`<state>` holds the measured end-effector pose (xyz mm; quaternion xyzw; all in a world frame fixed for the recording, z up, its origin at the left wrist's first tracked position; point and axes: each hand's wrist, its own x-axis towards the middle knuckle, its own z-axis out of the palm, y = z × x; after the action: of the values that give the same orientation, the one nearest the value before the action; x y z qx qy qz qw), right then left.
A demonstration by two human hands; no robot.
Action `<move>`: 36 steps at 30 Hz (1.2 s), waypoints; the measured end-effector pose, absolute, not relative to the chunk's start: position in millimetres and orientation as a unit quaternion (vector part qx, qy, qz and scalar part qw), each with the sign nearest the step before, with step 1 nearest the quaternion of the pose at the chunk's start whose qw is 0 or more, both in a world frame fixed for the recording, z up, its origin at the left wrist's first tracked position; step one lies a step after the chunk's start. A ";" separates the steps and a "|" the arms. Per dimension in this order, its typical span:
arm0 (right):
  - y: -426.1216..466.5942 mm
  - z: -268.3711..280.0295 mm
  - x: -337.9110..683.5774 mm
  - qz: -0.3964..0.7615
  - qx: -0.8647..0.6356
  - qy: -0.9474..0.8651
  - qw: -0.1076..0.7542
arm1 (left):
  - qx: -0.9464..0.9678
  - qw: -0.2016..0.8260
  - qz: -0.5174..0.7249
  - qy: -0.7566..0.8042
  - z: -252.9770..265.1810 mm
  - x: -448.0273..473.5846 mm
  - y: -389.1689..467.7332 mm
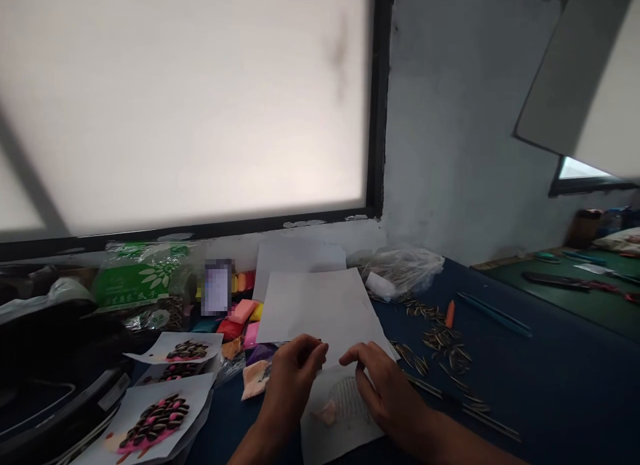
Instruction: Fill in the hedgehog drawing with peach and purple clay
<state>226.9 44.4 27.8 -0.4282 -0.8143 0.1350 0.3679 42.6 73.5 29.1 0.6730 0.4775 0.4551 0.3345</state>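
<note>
My left hand [296, 373] is held above a sheet of white paper [320, 442], its thumb and fingertips pinched together. A tiny dark spot shows at the fingertips, too small to name. Close by on the right, my right hand [383, 388] hovers over the same sheet with bent fingers, index finger and thumb apart and nothing visible between them. Beneath the hands, the sheet bears a rounded drawing with curved lines [349, 398], partly covered by my right hand. A pale peach patch [327, 412] lies at the drawing's left end.
Striped sunflower seeds [447, 345] lie scattered on the blue table at right, near an orange crayon-like stick [451, 314] and blue tweezers [495, 313]. Colourful packets [244, 310], picture cards [160, 415] and a green seed bag [135, 278] sit left. Blank paper [315, 305] lies ahead.
</note>
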 end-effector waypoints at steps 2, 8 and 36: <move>41.5 28.8 228.6 0.151 -0.433 -0.807 0.373 | 0.650 0.392 0.436 0.483 28.0 40.4 64.3; 32.6 29.9 234.1 0.181 -0.432 -0.805 0.365 | 0.614 0.461 0.411 0.492 17.7 27.5 46.4; 41.3 12.9 244.0 0.049 -0.433 -0.868 0.239 | 0.660 0.273 0.443 0.542 -6.8 4.2 52.5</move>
<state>244.0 41.3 12.9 -0.4331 -0.8677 0.0490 0.2391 4.2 52.5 -6.8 0.6604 0.5417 0.4428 0.2726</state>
